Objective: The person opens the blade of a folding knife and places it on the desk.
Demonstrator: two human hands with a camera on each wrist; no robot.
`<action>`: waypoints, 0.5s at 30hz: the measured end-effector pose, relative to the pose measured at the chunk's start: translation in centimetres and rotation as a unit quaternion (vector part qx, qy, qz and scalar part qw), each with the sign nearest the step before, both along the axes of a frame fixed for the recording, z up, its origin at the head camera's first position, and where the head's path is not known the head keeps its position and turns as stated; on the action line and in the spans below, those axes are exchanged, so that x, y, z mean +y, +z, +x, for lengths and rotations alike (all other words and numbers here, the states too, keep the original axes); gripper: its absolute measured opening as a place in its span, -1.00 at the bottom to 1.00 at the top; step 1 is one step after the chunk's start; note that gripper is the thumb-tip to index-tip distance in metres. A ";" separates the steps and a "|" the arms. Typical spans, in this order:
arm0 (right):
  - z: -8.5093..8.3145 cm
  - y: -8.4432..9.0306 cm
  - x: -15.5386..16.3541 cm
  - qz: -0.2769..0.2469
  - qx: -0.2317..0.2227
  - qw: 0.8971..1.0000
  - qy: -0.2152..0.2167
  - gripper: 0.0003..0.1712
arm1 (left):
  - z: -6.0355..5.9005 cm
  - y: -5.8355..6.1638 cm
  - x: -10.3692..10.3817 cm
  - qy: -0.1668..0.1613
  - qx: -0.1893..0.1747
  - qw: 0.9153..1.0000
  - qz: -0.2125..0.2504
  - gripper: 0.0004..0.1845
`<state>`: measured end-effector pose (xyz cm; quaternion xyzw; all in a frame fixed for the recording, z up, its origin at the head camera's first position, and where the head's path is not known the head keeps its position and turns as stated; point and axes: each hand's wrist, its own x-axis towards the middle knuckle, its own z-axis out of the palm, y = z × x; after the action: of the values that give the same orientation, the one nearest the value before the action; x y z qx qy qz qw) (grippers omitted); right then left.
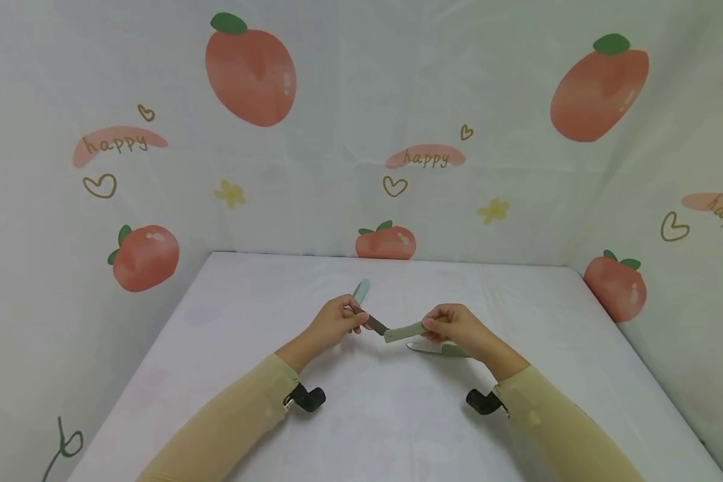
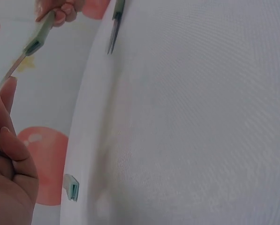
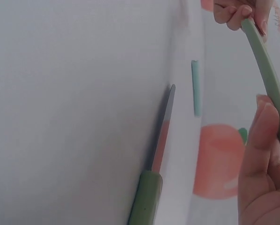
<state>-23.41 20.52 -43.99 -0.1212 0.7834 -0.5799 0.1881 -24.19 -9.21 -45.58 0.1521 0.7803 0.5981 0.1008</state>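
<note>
The left hand (image 1: 333,323) pinches the blade (image 1: 376,325), the right hand (image 1: 459,325) grips the handle (image 1: 405,332), seemingly steadying both ends!

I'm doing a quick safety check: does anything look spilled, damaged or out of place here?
Nothing appears spilled or damaged. What stands out is the green-handled knife lying on the table near the right hand: its blade is bare, which looks a little unsafe with that hand so close.
</note>
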 end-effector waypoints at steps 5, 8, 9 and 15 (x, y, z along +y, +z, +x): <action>0.0 0.0 -0.3 -0.048 -0.001 0.998 -0.041 -0.74 | 0.0 0.1 0.1 0.039 -0.010 0.998 0.038 -0.79; -0.1 -0.2 -0.5 -0.077 -0.003 0.995 -0.061 -0.76 | 0.1 0.0 0.3 0.064 -0.020 0.996 0.065 -0.78; -0.1 -0.3 -0.5 -0.084 -0.004 0.994 -0.067 -0.77 | 0.1 0.0 0.4 0.071 -0.021 0.995 0.072 -0.78; -0.1 -0.6 -1.0 -0.128 -0.020 0.986 -0.105 -0.83 | 0.1 -0.1 1.1 0.117 -0.028 0.986 0.114 -0.81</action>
<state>-23.55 19.54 -44.56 -0.0493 0.7073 -0.6941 0.1248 -24.13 -8.15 -45.72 0.0529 0.7160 0.6953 0.0339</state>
